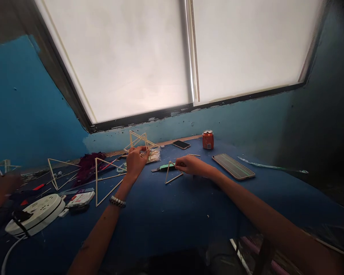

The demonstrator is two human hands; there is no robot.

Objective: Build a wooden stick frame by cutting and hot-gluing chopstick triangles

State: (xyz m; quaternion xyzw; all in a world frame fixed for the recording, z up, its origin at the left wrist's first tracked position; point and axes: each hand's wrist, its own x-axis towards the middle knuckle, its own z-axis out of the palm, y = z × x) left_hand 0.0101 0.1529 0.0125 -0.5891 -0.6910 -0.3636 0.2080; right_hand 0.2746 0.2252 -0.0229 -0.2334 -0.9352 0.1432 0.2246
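My left hand [137, 160] is closed, thumb and fingers pinching a star-shaped frame of thin wooden sticks [138, 134] near the back of the table. Behind that hand lies a clear packet of sticks [154, 154]. My right hand [193, 166] is closed too, its fingertips at the side of a small stick triangle [174, 178] that stands over the blue tabletop. Just behind the triangle lies a green utility knife [164, 167] with its blade end pointing left. To the left of my left wrist, a larger stick triangle [96, 183] stands on the table.
At far left is another person's blurred hand [4, 187]. A round white power strip [37, 214], a small packet [81, 199], another stick frame [53, 173] and purple yarn [88, 166] crowd that side. Rightward are a dark phone [181, 144], red can [208, 140] and larger phone [233, 166].
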